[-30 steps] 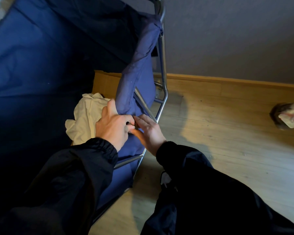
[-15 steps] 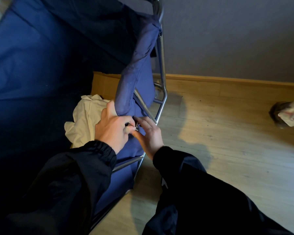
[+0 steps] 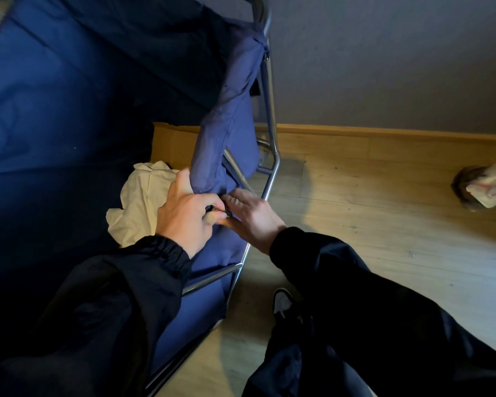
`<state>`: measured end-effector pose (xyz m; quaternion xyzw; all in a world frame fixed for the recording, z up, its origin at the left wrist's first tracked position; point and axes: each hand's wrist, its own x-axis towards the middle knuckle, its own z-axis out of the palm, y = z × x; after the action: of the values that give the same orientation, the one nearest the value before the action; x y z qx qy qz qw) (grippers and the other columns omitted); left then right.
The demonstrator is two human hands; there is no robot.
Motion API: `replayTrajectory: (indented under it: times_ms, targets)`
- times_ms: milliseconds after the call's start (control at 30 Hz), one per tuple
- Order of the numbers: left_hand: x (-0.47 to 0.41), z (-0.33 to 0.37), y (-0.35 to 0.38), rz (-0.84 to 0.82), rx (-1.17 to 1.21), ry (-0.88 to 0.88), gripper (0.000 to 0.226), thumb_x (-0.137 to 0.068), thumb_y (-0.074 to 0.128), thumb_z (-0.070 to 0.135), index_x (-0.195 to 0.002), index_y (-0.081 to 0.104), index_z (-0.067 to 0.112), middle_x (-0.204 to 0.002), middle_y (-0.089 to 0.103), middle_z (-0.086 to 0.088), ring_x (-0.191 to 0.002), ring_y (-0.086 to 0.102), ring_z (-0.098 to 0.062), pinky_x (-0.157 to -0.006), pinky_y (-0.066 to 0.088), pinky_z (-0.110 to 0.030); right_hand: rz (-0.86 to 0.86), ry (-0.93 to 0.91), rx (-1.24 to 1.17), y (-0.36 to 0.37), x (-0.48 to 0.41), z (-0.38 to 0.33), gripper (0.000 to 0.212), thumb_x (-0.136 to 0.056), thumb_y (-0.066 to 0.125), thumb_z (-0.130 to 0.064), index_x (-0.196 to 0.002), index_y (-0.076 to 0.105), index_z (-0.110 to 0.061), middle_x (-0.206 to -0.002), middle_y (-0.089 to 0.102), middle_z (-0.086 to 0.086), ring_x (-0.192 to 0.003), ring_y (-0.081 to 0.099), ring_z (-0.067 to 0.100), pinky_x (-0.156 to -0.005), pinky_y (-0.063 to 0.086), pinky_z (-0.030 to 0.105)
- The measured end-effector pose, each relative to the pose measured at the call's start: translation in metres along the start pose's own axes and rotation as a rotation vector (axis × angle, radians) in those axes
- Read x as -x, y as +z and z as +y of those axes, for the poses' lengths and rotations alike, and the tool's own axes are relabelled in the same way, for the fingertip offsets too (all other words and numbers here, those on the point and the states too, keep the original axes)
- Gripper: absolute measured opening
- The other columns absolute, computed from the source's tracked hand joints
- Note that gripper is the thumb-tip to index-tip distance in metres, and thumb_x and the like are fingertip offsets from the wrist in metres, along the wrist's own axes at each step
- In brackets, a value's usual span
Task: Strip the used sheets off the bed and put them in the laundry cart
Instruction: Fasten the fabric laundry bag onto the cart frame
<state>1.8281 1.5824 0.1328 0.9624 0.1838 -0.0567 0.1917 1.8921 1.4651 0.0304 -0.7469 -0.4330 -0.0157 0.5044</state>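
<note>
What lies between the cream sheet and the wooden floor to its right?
In the head view: the cart's blue fabric wall, gripped by the left hand and touched by the right hand, then its metal frame.

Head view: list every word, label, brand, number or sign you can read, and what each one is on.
No text can be read in this frame.
White packet on the floor: reddish print, too blurred to read.
Laundry cart: no label or lettering shows on its blue fabric or metal frame.
</note>
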Motion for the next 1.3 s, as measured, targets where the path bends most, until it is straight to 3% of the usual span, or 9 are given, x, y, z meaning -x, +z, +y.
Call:
replayTrajectory:
  times_ms: [267,433,533,667,800,867,1000,1133,1300]
  targets:
    - [-0.001,-0.004,0.000,0.021,0.046,0.034,0.007,-0.076,0.078,0.022,-0.079,0.071,0.023,-0.127,0.037,-0.007,-0.115,0.043,-0.024,-0.090,0.047,-0.045,-0.119,0.009,-0.122,-0.007,-0.008,0.002,0.032,-0.083,0.069,-0.018,-0.101,0.065,0.008,-0.084,0.060,0.018,-0.079,0.048,0.020,-0.070,0.039,0.027]
    - [-0.001,-0.005,0.002,0.063,0.008,0.054,0.017,-0.073,0.079,0.032,-0.083,0.071,0.021,-0.122,0.038,-0.005,-0.107,0.042,-0.022,-0.084,0.049,-0.043,-0.080,0.116,-0.140,0.001,-0.001,-0.002,0.042,-0.090,0.052,-0.030,-0.107,0.064,0.007,-0.091,0.061,0.016,-0.084,0.055,0.027,-0.075,0.043,0.030]
    - [-0.001,-0.006,0.004,0.050,-0.023,0.066,0.024,-0.073,0.079,0.034,-0.086,0.071,0.015,-0.119,0.038,-0.009,-0.104,0.043,-0.026,-0.081,0.050,-0.044,-0.058,0.173,-0.113,0.001,0.003,-0.002,0.044,-0.089,0.054,-0.033,-0.108,0.065,0.005,-0.092,0.063,0.016,-0.084,0.059,0.029,-0.077,0.044,0.030]
    - [-0.001,-0.006,0.002,0.068,-0.010,0.089,0.022,-0.075,0.076,0.036,-0.082,0.068,0.017,-0.111,0.036,-0.004,-0.098,0.039,-0.020,-0.078,0.049,-0.043,-0.042,0.193,-0.102,-0.001,0.001,-0.005,0.042,-0.084,0.059,-0.034,-0.102,0.069,0.003,-0.089,0.066,0.013,-0.080,0.064,0.028,-0.075,0.048,0.030]
    - [0.000,-0.006,-0.001,0.076,-0.037,0.140,0.032,-0.077,0.064,0.049,-0.073,0.064,0.017,-0.103,0.033,-0.002,-0.092,0.044,-0.023,-0.074,0.050,-0.043,-0.076,0.337,-0.114,0.001,0.004,-0.005,0.029,-0.077,0.071,-0.015,-0.103,0.068,-0.004,-0.089,0.065,0.008,-0.078,0.060,0.018,-0.073,0.049,0.030]
    - [0.003,-0.005,-0.002,0.076,-0.058,0.169,0.037,-0.078,0.056,0.053,-0.072,0.061,0.017,-0.111,0.039,-0.009,-0.096,0.047,-0.028,-0.075,0.051,-0.044,-0.081,0.436,-0.145,0.002,0.009,-0.011,0.029,-0.078,0.073,-0.010,-0.105,0.063,-0.005,-0.090,0.066,0.007,-0.077,0.060,0.017,-0.073,0.049,0.032]
    - [0.013,-0.003,-0.004,0.074,0.047,0.130,0.019,-0.084,0.064,0.038,-0.083,0.060,0.019,-0.142,0.032,-0.017,-0.115,0.047,-0.034,-0.089,0.048,-0.041,-0.112,0.652,-0.180,0.006,0.012,-0.028,0.032,-0.079,0.061,-0.006,-0.111,0.056,-0.009,-0.090,0.070,0.007,-0.079,0.066,0.027,-0.073,0.053,0.041]
    - [0.022,-0.004,-0.012,0.097,0.140,0.079,0.026,-0.084,0.047,0.047,-0.097,0.055,0.026,-0.139,0.038,-0.007,-0.105,0.056,-0.033,-0.081,0.052,-0.047,-0.201,0.774,-0.181,-0.004,0.000,-0.044,0.047,-0.081,0.056,-0.005,-0.127,0.051,-0.011,-0.102,0.069,0.008,-0.091,0.065,0.027,-0.081,0.052,0.035]
    - [0.023,0.002,-0.022,0.154,0.136,0.054,0.030,-0.082,0.066,0.021,-0.111,0.058,0.021,-0.140,0.041,-0.005,-0.111,0.055,-0.029,-0.079,0.053,-0.045,-0.152,0.855,-0.159,-0.031,-0.024,-0.061,0.044,-0.085,0.055,-0.005,-0.129,0.052,-0.011,-0.111,0.064,0.008,-0.096,0.062,0.024,-0.087,0.049,0.034]
